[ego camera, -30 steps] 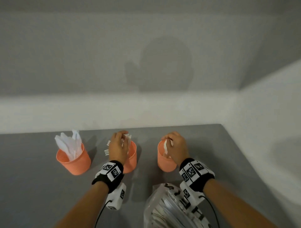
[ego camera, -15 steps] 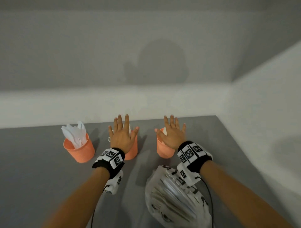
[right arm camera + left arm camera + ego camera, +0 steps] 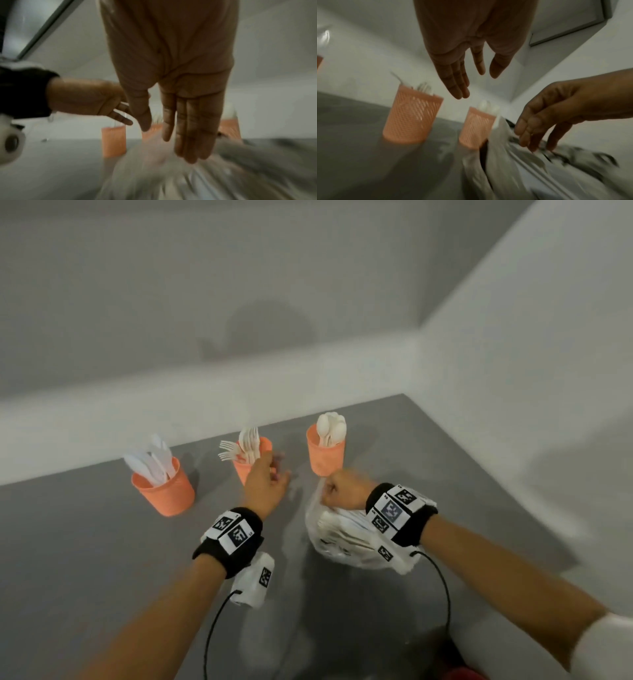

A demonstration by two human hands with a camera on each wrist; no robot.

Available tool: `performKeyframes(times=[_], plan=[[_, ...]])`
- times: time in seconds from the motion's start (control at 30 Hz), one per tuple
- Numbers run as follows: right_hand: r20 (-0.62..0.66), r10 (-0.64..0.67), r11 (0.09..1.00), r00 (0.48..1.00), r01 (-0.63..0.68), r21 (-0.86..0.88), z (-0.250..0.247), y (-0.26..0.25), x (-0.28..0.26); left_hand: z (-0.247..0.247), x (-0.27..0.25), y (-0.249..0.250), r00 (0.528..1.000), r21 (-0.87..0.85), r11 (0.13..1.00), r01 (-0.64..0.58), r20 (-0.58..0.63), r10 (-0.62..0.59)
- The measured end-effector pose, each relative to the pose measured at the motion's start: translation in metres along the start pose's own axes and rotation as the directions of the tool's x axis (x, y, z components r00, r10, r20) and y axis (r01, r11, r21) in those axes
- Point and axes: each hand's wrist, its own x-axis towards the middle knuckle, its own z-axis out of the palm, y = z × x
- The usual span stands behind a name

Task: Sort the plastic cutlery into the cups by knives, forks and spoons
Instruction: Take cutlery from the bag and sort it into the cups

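Observation:
Three orange mesh cups stand in a row on the grey table [image 3: 85,542]. The left cup [image 3: 163,491] holds white knives [image 3: 150,462], the middle cup [image 3: 241,469] forks [image 3: 245,445], the right cup [image 3: 325,455] spoons [image 3: 330,424]. My left hand [image 3: 270,479] hovers empty in front of the fork cup [image 3: 412,117], fingers straight [image 3: 457,86]. My right hand [image 3: 342,491] hangs fingers down over the top of a clear plastic bag [image 3: 337,539] of white cutlery, just in front of the spoon cup [image 3: 476,128]. Its relaxed fingers [image 3: 527,135] reach the bag [image 3: 530,169] and hold nothing.
White walls close the table off at the back and on the right, meeting in a corner behind the spoon cup. Cables run from both wrist cameras down toward me. Something red [image 3: 462,674] shows at the bottom right edge.
Both hands, spread flat over the fork and spoon cups half a second ago, have drawn back toward me. The right hand has dropped onto the bag; the left has turned toward it.

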Motion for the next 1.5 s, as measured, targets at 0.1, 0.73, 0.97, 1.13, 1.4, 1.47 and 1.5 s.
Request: performKeyframes(times=[0.1, 0.73, 0.97, 1.13, 1.4, 1.47, 1.5], plan=[[-0.014, 0.133, 0.955, 0.991, -0.132, -0.267, 0.037, 0.014, -0.019, 0.026, -0.032, -0.017, 0.988, 0.025, 0.999, 0.019, 0.151, -0.023], [-0.253, 0.244, 0.918, 0.936, -0.308, -0.252, 0.095, 0.052, -0.025, 0.057, -0.055, -0.007, 0.91, 0.192, 0.967, 0.17, 0.346, -0.228], [-0.279, 0.228, 0.955, 0.933, -0.27, -0.121, 0.093, 0.061, -0.023, 0.054, -0.047, -0.002, 0.906, 0.16, 0.969, 0.189, 0.352, -0.235], [-0.278, 0.227, 0.964, 0.933, -0.255, -0.07, 0.083, 0.063, -0.02, 0.052, -0.046, -0.007, 0.899, 0.104, 0.963, 0.247, 0.345, -0.268], [-0.207, 0.213, 0.956, 0.955, -0.248, -0.157, 0.099, 0.055, -0.021, 0.053, -0.053, -0.016, 0.885, 0.083, 0.952, 0.294, 0.353, -0.304], [-0.203, 0.235, 0.954, 0.951, -0.265, -0.137, 0.096, 0.054, -0.02, 0.05, -0.054, -0.019, 0.888, 0.074, 0.95, 0.302, 0.342, -0.309], [-0.198, 0.249, 0.955, 0.948, -0.274, -0.111, 0.093, 0.054, -0.02, 0.048, -0.055, -0.02, 0.889, 0.07, 0.95, 0.303, 0.338, -0.308]])
